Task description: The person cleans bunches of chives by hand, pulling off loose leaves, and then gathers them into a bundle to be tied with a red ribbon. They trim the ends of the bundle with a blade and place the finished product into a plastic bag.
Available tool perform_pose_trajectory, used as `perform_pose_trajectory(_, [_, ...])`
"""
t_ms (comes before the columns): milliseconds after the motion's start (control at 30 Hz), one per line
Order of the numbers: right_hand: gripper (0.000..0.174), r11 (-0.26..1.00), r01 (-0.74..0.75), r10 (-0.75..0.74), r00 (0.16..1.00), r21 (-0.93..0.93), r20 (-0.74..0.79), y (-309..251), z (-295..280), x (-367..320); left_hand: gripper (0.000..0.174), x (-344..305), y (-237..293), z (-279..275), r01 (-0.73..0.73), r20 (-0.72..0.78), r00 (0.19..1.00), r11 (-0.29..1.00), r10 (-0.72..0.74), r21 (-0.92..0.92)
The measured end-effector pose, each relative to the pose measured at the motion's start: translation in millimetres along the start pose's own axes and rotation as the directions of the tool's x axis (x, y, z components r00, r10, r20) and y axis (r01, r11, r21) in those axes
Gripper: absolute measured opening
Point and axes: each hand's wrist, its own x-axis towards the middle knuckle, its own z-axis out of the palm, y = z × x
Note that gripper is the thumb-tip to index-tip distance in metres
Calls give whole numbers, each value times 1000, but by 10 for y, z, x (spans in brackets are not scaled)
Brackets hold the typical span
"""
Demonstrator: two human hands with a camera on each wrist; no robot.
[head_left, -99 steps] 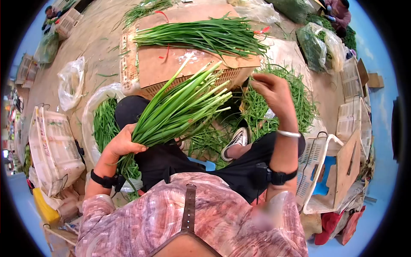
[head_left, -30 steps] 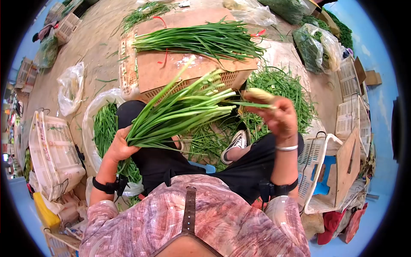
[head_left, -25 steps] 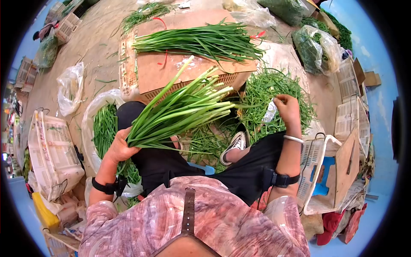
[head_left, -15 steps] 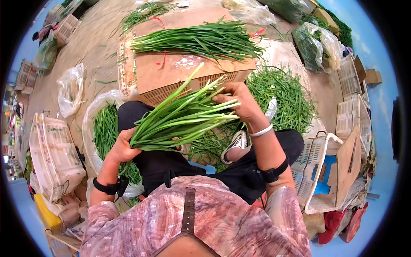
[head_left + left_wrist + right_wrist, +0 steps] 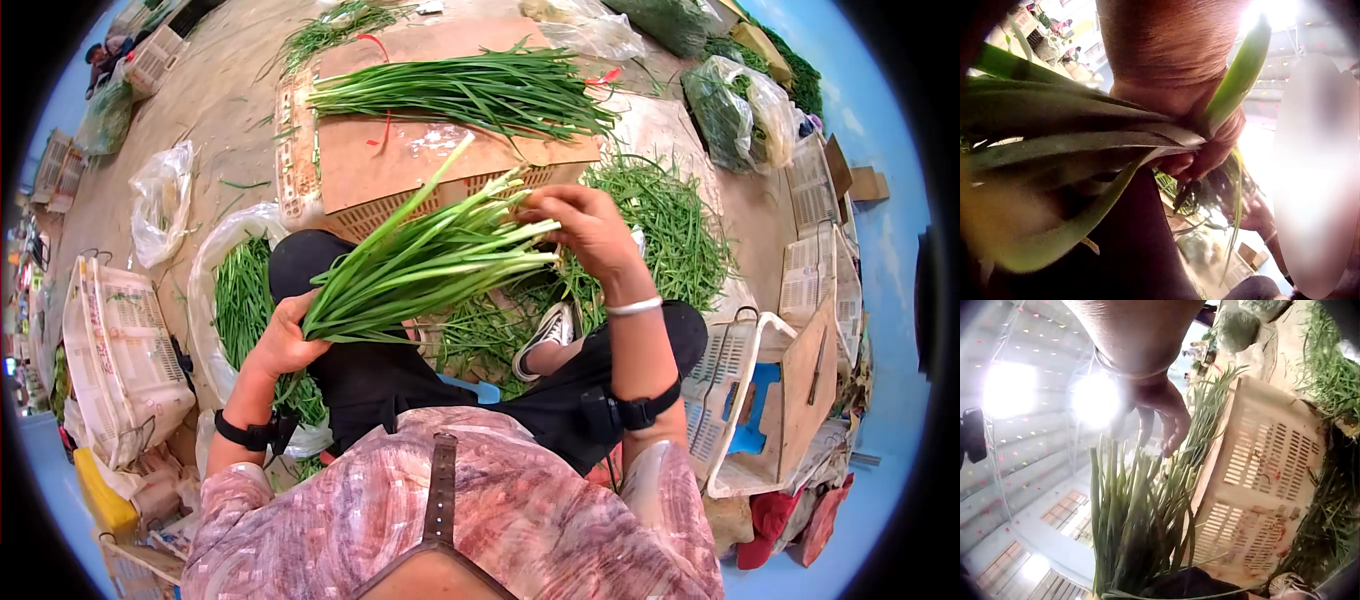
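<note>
My left hand (image 5: 288, 338) grips a loose bunch of garlic chives (image 5: 415, 275) low on its leafy part, over my left knee. The pale stem ends fan out up and to the right. At those ends, the curled fingertips of my right hand (image 5: 592, 235) pinch at the stalks. The right wrist view shows that hand (image 5: 1166, 412) reaching down onto the stem tips (image 5: 1141, 481), its thumb side blurred by glare. In the left wrist view, leaves (image 5: 1054, 137) come out of the left fist, whose fingers are partly hidden.
Ahead, a board (image 5: 365, 165) on a crate (image 5: 1266, 487) bears a larger chive bundle (image 5: 460, 90) and red ties. A heap of greens (image 5: 665, 230) lies right of my foot. An open plastic bag of chives (image 5: 240, 290) stands left. Crates (image 5: 130, 350) line the sides.
My right hand carried a stalk away right, let it go over the heap, then returned to the stem ends. It has since shifted slightly right. The left hand keeps its grip.
</note>
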Motion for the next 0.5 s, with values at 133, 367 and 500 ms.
perform_pose_trajectory(133, [26, 997, -2, 16, 981, -75, 195, -7, 223, 160, 38, 6, 1, -18, -81, 28, 997, 991, 79, 110])
perform_pose_trajectory(367, [19, 891, 330, -323, 943, -313, 75, 97, 290, -81, 41, -3, 60, -31, -176, -57, 979, 952, 196, 249])
perform_pose_trajectory(500, [8, 974, 197, -182, 975, 114, -128, 250, 351, -203, 61, 49, 61, 6, -295, -106, 912, 814, 396, 501])
